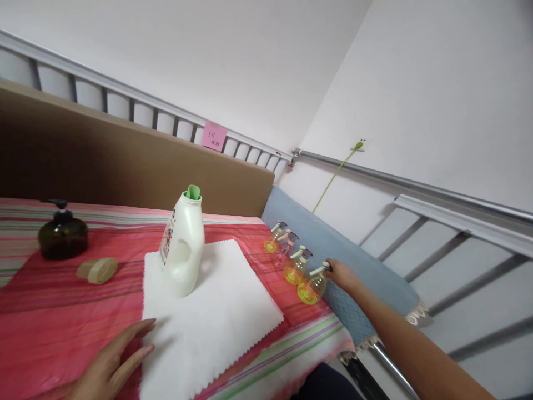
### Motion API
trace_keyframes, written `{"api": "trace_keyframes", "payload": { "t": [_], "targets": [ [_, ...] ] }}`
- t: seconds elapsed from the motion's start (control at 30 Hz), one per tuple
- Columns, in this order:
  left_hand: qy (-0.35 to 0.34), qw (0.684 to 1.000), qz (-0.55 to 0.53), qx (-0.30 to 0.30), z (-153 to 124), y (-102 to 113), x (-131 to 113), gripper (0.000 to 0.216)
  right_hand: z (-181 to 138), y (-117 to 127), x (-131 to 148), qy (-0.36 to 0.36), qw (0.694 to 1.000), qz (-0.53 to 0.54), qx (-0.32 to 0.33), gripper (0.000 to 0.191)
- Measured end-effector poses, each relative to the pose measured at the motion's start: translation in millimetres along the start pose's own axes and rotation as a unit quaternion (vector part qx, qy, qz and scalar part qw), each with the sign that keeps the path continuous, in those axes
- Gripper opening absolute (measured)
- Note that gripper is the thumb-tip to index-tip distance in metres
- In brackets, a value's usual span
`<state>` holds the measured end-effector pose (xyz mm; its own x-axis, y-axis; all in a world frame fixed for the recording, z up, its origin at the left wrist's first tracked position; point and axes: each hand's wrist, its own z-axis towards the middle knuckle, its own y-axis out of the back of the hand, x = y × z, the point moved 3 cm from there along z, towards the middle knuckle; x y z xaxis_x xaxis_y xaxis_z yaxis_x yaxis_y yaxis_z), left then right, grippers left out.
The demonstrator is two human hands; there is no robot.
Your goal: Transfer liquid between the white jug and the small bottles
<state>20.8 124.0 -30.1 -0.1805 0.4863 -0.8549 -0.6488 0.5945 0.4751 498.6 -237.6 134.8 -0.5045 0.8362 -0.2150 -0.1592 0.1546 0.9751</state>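
My left hand (119,358) is open over the lower left edge of a white cloth (233,311), thumb and fingers apart, holding nothing. On the cloth stands a white detergent bottle (183,250) with a handle and a green spout in its uncapped neck. At the right, my right hand (339,274) is closed around the head of a clear spray bottle (310,289) with yellow liquid at its bottom. Beside it stand more spray bottles in a row: one with orange-yellow liquid (295,269), a pinkish one (283,250) and another yellow one (272,239).
A dark pump bottle (62,236) stands at the left, with a pale translucent cap (102,270) lying near it. Red plastic sheeting (50,316) covers the striped cloth. Behind are a brown board (125,161) and a rail bearing a pink note (214,136). A blue mat (353,244) lies right.
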Motion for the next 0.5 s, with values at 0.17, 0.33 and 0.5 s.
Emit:
{"api": "trace_keyframes", "payload": {
  "t": [0.17, 0.33, 0.5],
  "targets": [
    [0.004, 1.000, 0.002, 0.018, -2, -2, 3, 0.043, 4, -4, -2, 0.035, 0.999, 0.033, -0.011, 0.026],
    [0.009, 0.999, -0.036, 0.018, 0, -4, 5, 0.046, 7, -8, -4, 0.042, 0.997, 0.058, -0.033, 0.033],
    [0.022, 0.997, -0.068, 0.012, -4, -4, -9, 0.044, 2, 7, -9, 0.062, 0.989, 0.090, -0.101, 0.035]
  ]
}}
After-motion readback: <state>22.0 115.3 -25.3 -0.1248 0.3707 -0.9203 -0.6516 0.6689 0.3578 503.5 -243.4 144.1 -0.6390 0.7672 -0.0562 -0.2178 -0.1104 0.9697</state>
